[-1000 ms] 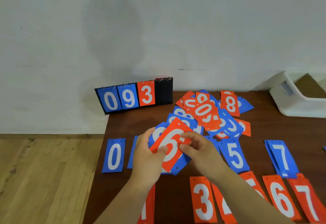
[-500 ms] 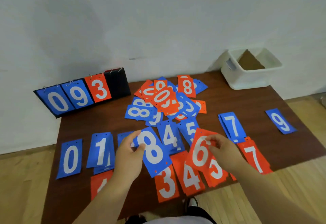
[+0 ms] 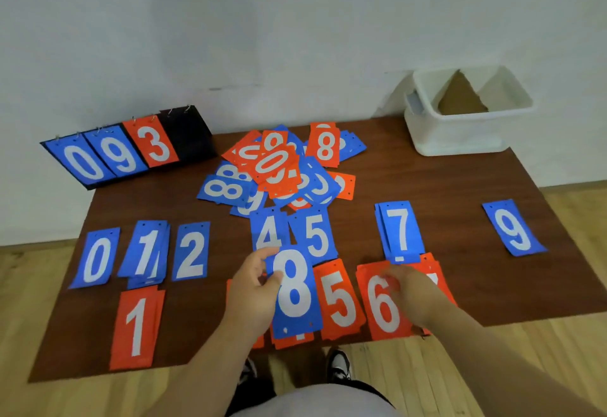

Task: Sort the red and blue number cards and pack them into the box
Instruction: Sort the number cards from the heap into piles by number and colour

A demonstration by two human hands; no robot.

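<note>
Near edge of the table (image 3: 499,288), middle: left hand (image 3: 254,295) pinches the blue 8 card (image 3: 294,295) by its left side, thumb on the face and fingers curled behind. The card sits tilted and overlaps red cards beneath it. Just right of it lies the red 5 card (image 3: 340,300), then the red 6 card (image 3: 381,308).

The right hand (image 3: 415,295) is on the upper right part of the red 6 card with its fingers bent. The hand is blurred, so I cannot tell whether it grips or only presses. The red 7 card (image 3: 435,273) shows in part behind that hand. Toward the near left corner is the red 1 card (image 3: 136,328), on top of a small stack. Shoes (image 3: 338,364) stand on the wooden floor (image 3: 427,367) below the near edge.

Middle row, left to right, all blue:
- blue 0 card (image 3: 95,259)
- blue 1 pile (image 3: 146,252)
- blue 2 card (image 3: 190,252)
- blue 4 card (image 3: 267,232) and blue 5 card (image 3: 315,232), touching side by side
- blue 7 pile (image 3: 399,229)
- blue 9 card (image 3: 512,226), alone toward the right edge and well apart from the rest

Beyond the row, centre toward the far edge, is a mixed heap (image 3: 282,170) of overlapping red and blue cards. The red 8 card (image 3: 323,145) lies face up on its right side.

At the far left corner is the scoreboard stand (image 3: 190,130), showing blue 0, blue 9, red 3 and one black panel. At the far right corner is the white box (image 3: 460,135), open, with a brown cardboard piece (image 3: 460,99) leaning inside.
</note>
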